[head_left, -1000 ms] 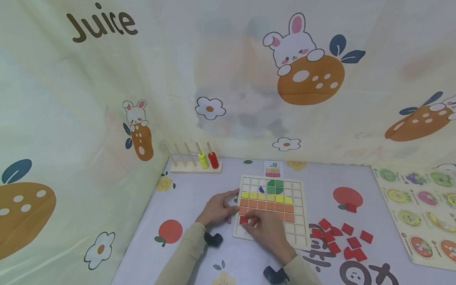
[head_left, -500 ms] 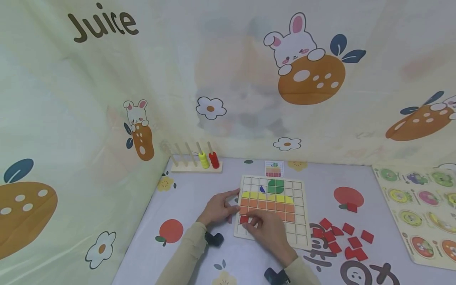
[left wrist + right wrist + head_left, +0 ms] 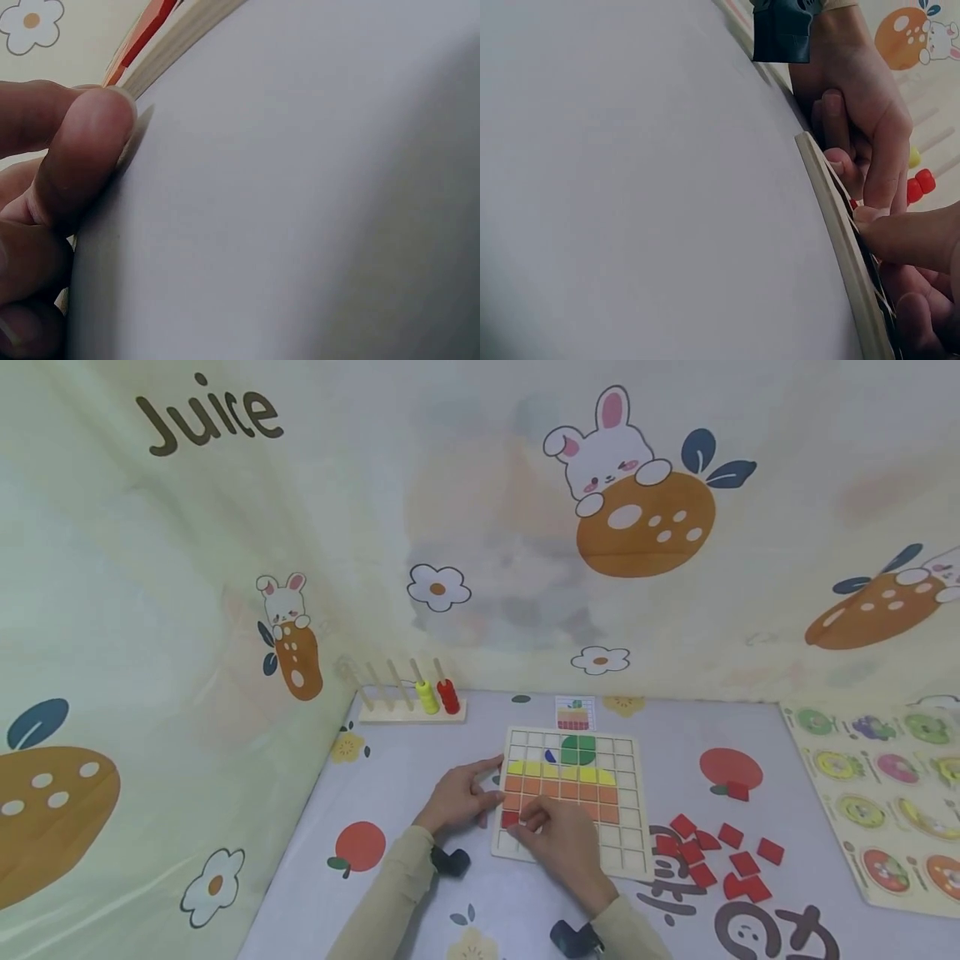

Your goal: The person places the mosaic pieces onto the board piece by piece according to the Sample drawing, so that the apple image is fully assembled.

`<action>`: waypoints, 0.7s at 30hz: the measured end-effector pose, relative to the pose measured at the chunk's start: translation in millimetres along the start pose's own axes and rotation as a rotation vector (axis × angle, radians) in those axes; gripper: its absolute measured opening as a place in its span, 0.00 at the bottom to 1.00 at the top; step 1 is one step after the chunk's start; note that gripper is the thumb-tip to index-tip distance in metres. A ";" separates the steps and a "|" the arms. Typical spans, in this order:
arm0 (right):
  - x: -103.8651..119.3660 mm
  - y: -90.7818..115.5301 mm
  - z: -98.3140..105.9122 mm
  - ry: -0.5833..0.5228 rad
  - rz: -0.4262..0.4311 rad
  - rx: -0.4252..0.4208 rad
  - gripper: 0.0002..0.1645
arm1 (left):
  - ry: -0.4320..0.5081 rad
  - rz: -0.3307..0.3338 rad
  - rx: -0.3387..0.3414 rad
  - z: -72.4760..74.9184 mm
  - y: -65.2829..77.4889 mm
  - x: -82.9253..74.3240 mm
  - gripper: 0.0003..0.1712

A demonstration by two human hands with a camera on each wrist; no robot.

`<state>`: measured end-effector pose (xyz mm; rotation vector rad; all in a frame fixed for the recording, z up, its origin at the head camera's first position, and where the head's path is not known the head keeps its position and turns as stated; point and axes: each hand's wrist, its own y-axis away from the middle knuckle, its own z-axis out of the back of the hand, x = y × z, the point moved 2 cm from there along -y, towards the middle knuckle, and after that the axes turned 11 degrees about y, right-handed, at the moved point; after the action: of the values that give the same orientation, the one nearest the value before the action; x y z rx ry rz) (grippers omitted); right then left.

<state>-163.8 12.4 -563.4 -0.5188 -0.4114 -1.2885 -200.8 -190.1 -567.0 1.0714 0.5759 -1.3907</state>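
Across the head view's surface (image 3: 420,760), the left hand (image 3: 455,799), index finger and thumb extended, touches a gridded board (image 3: 632,839); the right hand (image 3: 566,843) curls beside a red square (image 3: 510,819) in its leftmost column, whether pinching I cannot tell. Left wrist: thumb against the board's edge. Right wrist: both hands close together.

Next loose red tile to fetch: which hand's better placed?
Right, I'd say: the right hand is nearer the loose red tiles, which lie right of the board. The left hand is at the board's opposite edge, touching it.
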 end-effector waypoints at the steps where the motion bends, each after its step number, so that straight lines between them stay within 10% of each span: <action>1: 0.3 -0.1 -0.4 0.005 0.001 0.006 0.13 | 0.002 0.008 0.000 -0.1 0.2 0.7 0.39; 12: -8.8 2.4 6.4 -0.115 0.024 0.122 0.10 | 0.028 0.028 -0.018 -3.3 4.0 6.3 0.39; 21: -63.9 -0.4 74.3 -0.058 -0.162 -0.021 0.14 | 0.018 0.031 -0.018 -1.0 -1.0 3.9 0.39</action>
<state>-179.3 106.0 -538.6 -0.5505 -0.4969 -1.4369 -200.9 -190.9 -571.0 1.0750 0.5817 -1.3479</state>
